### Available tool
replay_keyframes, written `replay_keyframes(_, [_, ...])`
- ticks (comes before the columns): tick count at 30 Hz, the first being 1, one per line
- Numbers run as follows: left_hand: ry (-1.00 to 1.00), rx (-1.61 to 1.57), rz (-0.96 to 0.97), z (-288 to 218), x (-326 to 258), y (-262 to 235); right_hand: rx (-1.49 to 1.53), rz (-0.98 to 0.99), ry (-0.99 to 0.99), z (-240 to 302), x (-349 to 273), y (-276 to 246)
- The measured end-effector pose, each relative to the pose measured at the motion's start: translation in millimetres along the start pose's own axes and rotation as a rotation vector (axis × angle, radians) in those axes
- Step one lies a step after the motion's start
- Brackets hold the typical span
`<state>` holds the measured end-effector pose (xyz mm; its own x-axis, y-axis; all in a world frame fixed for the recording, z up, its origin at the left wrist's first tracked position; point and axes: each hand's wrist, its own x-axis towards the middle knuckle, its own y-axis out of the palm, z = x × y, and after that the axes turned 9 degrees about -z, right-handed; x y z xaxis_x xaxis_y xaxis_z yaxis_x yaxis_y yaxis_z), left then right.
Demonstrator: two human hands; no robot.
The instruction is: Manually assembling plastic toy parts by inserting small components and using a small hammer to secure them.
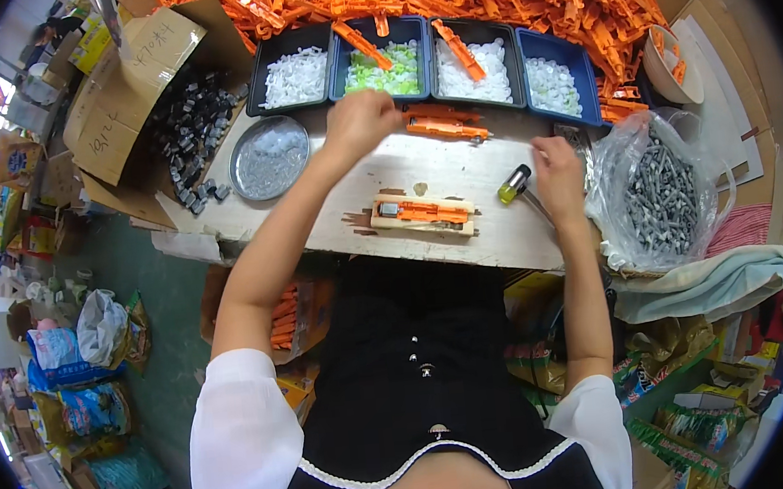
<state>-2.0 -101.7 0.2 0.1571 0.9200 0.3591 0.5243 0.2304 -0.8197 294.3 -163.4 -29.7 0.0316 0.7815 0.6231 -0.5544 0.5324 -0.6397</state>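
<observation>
One orange plastic piece (pixel 426 212) already sits in the wooden jig block (pixel 423 216) on the white worktable (pixel 459 169); judging by the huge orange heap behind, most remain. The left hand (pixel 360 121) curls over green-filled tray (pixel 380 59), contents unclear; the right hand (pixel 559 169) rests loosely beside the yellow-headed mallet (pixel 514 183).

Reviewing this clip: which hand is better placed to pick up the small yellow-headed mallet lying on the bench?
Right, probably. The right hand rests on the table just beside the yellow-headed mallet, apparently near its handle. The left hand is farther off, up by the tray of green and white pieces.
</observation>
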Motion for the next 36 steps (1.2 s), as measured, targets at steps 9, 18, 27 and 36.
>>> replay_keyframes(9, [-0.183, 0.363, 0.212, 29.3, 96.5, 46.0, -0.597, 0.35, 0.162, -51.1, 12.5, -22.6])
replay_keyframes(18, [-0.062, 0.215, 0.031, 48.4, 96.4, 46.0, -0.569, 0.23, 0.1, -63.6, 8.1, -13.8])
replay_keyframes(27, [-0.253, -0.417, -0.098, 60.3, 95.8, 39.7, -0.51, 0.165, 0.048, -59.5, 1.9, -23.3])
replay_keyframes(36, [-0.364, -0.827, -0.225, 51.1, 91.7, 37.8, -0.415, 0.057, 0.079, -54.3, -2.6, -26.4])
